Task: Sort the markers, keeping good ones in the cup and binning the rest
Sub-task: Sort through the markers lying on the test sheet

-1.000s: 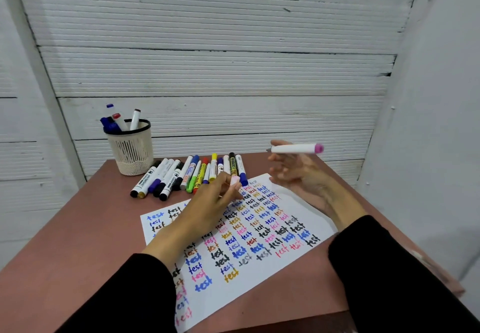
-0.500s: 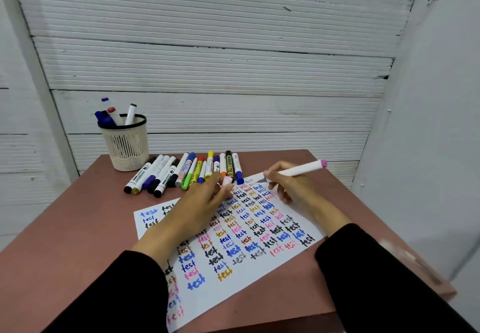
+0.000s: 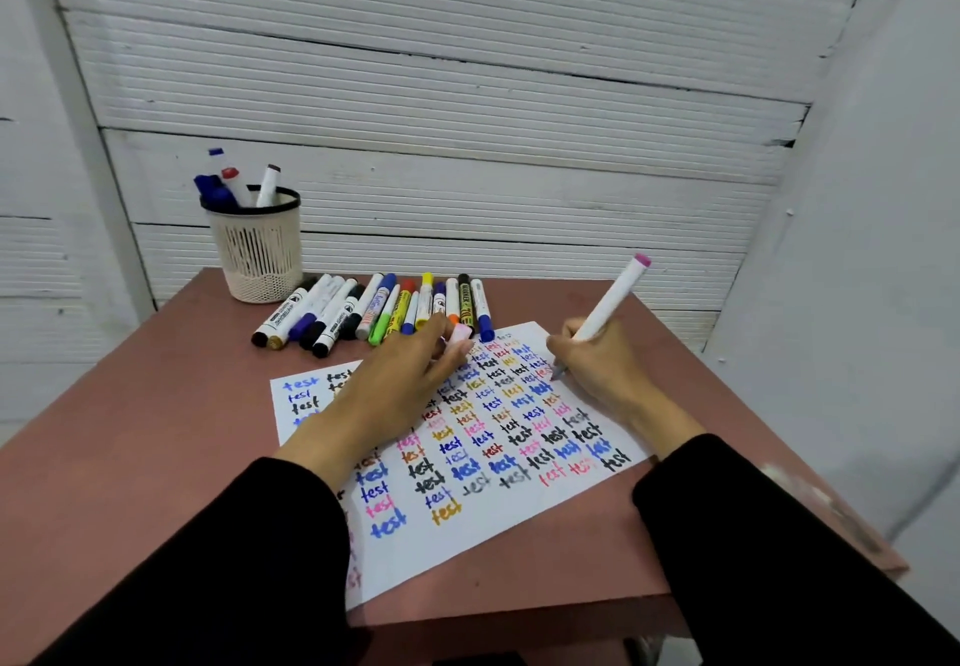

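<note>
While testing ink: right hand point(image 3: 597, 364) pinching white pink-ended marker point(image 3: 610, 299), tip on scribbled white paper sheet point(image 3: 519, 499); left hand point(image 3: 400, 379) pinning sheet, pinching pale pink cap point(image 3: 459, 337).

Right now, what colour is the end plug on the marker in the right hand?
Pink, atop a white barrel: the marker in the right hand, head view.

Your right hand point(image 3: 597, 364) grips a marker in a writing hold, its tip down. Your left hand point(image 3: 400, 379) lies palm down, its fingertips pinching a small pink cap.
</note>
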A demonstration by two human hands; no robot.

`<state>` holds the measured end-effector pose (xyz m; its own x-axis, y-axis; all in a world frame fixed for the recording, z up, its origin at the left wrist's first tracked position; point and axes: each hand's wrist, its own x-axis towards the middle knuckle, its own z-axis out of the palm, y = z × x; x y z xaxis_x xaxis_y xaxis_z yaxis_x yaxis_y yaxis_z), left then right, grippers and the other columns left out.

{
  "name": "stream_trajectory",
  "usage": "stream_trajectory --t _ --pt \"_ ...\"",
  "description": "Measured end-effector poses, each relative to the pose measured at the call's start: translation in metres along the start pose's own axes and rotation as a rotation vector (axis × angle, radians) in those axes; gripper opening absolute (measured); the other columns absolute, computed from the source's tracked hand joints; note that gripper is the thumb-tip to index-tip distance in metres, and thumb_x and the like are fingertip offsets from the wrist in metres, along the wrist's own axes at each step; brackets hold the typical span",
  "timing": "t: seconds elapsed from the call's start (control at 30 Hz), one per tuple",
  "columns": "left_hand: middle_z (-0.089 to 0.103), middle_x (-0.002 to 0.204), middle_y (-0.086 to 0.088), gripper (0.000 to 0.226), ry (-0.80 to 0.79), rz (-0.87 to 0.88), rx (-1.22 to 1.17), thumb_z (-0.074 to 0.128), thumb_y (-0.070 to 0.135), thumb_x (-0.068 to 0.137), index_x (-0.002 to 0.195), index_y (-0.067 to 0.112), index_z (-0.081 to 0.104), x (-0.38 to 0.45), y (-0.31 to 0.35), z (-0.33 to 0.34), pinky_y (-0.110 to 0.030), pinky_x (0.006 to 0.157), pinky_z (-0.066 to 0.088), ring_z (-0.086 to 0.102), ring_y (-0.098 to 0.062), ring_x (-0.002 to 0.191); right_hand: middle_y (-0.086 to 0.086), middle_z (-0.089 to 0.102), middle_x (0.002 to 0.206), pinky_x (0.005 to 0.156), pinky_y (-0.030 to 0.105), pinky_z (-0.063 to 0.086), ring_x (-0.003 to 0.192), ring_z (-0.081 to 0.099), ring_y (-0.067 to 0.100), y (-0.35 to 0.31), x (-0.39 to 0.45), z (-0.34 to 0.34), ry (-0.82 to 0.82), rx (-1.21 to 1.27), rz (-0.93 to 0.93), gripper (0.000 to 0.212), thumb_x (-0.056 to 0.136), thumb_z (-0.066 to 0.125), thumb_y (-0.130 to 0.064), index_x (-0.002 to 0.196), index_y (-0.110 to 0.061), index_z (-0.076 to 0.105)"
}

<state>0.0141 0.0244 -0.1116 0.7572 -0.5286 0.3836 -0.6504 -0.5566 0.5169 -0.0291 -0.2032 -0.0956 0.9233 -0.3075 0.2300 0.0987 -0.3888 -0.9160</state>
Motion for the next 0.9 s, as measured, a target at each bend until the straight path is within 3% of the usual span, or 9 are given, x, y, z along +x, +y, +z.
stream_trajectory --t 0.07,0.2,0.4,0.63,0.8,0.9 --pt "0.072 0.092 0.004 0.034 0.002 -0.001 -0.004 0.018 0.073 0.084 0.089 0.043 0.033 -0.0001 0.0003 0.0000 -0.045 0.072 0.053 0.066 -0.016 0.085 0.008 0.046 0.058 0.066 0.039 0.055 0.064 0.052 0.024 -0.0004 -0.0008 -0.0003 0.006 -0.017 -0.018 0.034 0.087 0.061 0.000 0.058 -0.012 0.046" --pt "0.072 0.092 0.004 0.033 -0.006 -0.004 -0.005 0.017 0.074 0.083 0.086 0.045 0.033 0.0009 0.0003 -0.0006 -0.045 0.073 0.052 0.065 -0.015 0.086 0.011 0.052 0.062 0.055 0.021 0.048 0.063 0.051 0.019 -0.0028 -0.0057 -0.0005 -0.018 -0.094 -0.050 0.030 0.090 0.060 -0.007 0.062 -0.010 0.049" --pt "0.072 0.093 0.004 0.031 -0.009 -0.006 0.006 0.016 0.075 0.082 0.088 0.050 0.035 0.0001 -0.0003 -0.0010 -0.045 0.072 0.052 0.064 -0.015 0.086 0.007 0.043 0.061 0.049 0.016 0.046 0.059 0.050 0.018 -0.0019 -0.0035 -0.0013 -0.012 -0.005 -0.023 0.032 0.089 0.058 0.000 0.063 -0.011 0.043" --pt "0.072 0.092 0.003 0.037 -0.015 -0.016 0.004 0.017 0.075 0.082 0.086 0.043 0.035 0.0008 -0.0005 -0.0013 -0.047 0.073 0.052 0.065 -0.017 0.086 0.007 0.040 0.057 0.048 0.017 0.046 0.059 0.047 0.022 -0.0034 -0.0037 -0.0012 0.017 -0.023 -0.059 0.034 0.088 0.056 0.005 0.059 -0.007 0.043" --pt "0.072 0.092 0.001 0.035 -0.018 -0.015 -0.032 0.020 0.072 0.084 0.087 0.041 0.037 0.0006 -0.0004 -0.0017 -0.048 0.073 0.052 0.066 -0.018 0.086 0.011 0.042 0.062 0.061 0.032 0.044 0.063 0.046 0.023 -0.0012 -0.0034 -0.0016 -0.002 -0.051 -0.073 0.026 0.090 0.057 -0.001 0.066 -0.006 0.048" --pt "0.073 0.092 0.002 0.034 -0.022 -0.020 -0.041 0.021 0.070 0.084 0.087 0.040 0.038 0.0000 0.0017 -0.0027 -0.048 0.073 0.053 0.066 -0.018 0.086 0.007 0.043 0.062 0.055 0.024 0.048 0.061 0.049 0.022 -0.0002 -0.0020 -0.0025 -0.004 -0.045 -0.046 0.026 0.088 0.057 -0.001 0.067 -0.008 0.045"
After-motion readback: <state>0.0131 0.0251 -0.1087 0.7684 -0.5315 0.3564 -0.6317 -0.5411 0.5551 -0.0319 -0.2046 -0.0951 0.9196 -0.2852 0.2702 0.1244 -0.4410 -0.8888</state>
